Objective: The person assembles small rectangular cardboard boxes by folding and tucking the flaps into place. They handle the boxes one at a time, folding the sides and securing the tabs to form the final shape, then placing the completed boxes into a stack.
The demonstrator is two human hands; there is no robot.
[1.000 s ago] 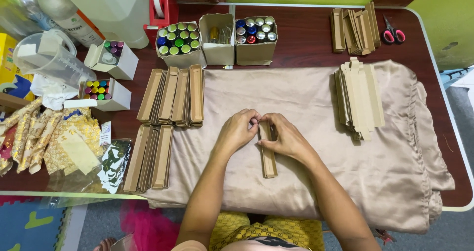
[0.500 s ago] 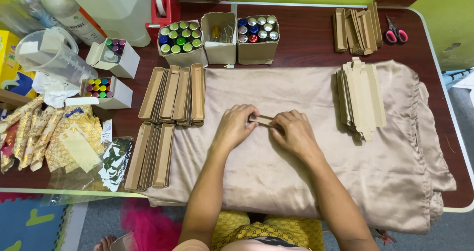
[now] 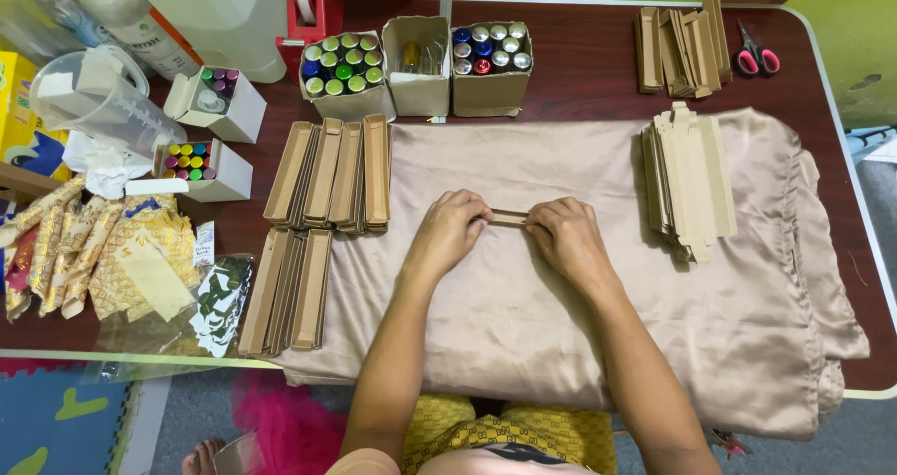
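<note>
A narrow brown cardboard strip (image 3: 508,218) lies crosswise on the beige cloth (image 3: 598,326), gripped at both ends. My left hand (image 3: 450,229) closes on its left end and my right hand (image 3: 567,237) on its right end. To the right of my hands, on the cloth, is a stack of flat unfolded cardboard blanks (image 3: 687,181). Left of the cloth lie folded long cardboard boxes in two groups, the upper boxes (image 3: 332,171) and the lower boxes (image 3: 285,293).
Three small cartons hold capped vials (image 3: 341,64) (image 3: 491,50) at the table's back. More cardboard pieces (image 3: 677,50) and red-handled scissors (image 3: 755,55) sit at the back right. A measuring jug (image 3: 89,101), small vial boxes (image 3: 192,162) and patterned pouches (image 3: 93,251) crowd the left side.
The cardboard strip has turned from upright in my hands to lying crosswise. My hands have moved apart to its two ends.
</note>
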